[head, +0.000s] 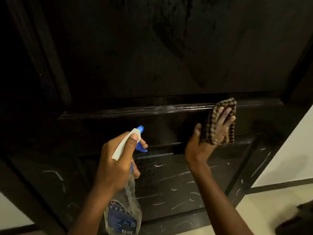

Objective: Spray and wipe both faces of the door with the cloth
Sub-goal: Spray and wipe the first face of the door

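Now left hand (116, 160) grips spray bottle (123, 209), upright, nozzle (141, 128) toward door (135, 56); right hand (215, 131) flat, pressing cloth (210, 119) on door.

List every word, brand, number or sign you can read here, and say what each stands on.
Nothing can be read.
Spray bottle, blue label: lines of print and a round logo, all too blurred to read.
Barcode at the foot of that label: bars show, digits too small to read.
Door: only pale scratches, no text.
Cloth: checked pattern, no text.
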